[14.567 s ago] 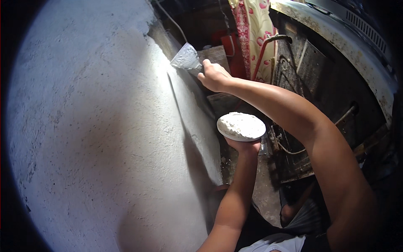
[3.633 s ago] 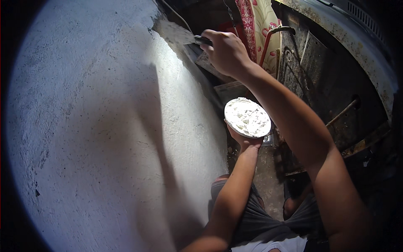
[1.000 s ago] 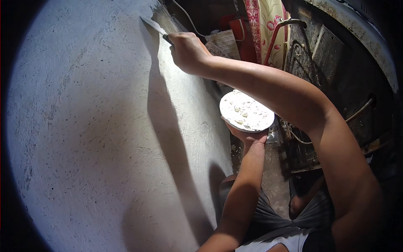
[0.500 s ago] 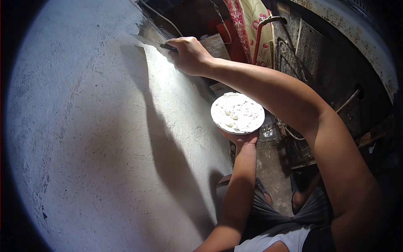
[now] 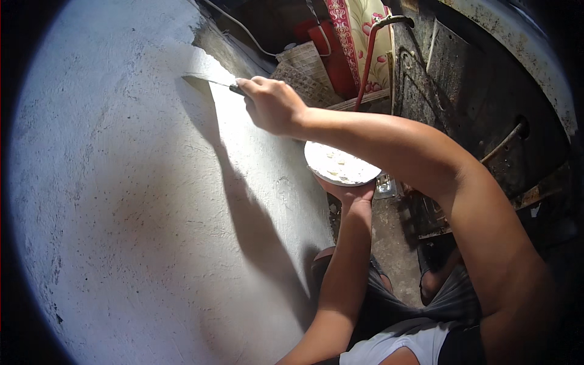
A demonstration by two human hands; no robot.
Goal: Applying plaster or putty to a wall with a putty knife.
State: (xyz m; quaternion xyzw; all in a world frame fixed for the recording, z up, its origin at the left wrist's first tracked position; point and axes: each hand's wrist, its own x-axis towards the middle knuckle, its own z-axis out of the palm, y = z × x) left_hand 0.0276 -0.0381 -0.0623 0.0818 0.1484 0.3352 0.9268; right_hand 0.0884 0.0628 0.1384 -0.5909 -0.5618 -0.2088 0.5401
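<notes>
My right hand (image 5: 274, 104) is closed around the dark handle of a putty knife (image 5: 213, 81), its wide thin blade lying against the rough white wall (image 5: 134, 207). A bright patch of wet white plaster (image 5: 210, 62) shows just above the blade, beside a bare grey strip of wall (image 5: 214, 44). Lower down, my left hand (image 5: 350, 193) supports a round white dish (image 5: 340, 181) from beneath, its fingers mostly hidden under the rim. White, lumpy plaster (image 5: 340, 163) fills the dish. My right forearm covers the dish's far right part.
Right of the wall are a light woven-looking slab (image 5: 307, 67), a red bent metal bar (image 5: 368, 55) and flowered cloth (image 5: 368, 36). A dark, rusty metal panel (image 5: 468, 91) stands at the right. My feet are on a narrow strip of concrete floor (image 5: 392, 243).
My right hand has drawn the putty knife down along the wall, leaving bright plaster above the blade. The right forearm now overlaps the dish; my left hand holds it almost where it was.
</notes>
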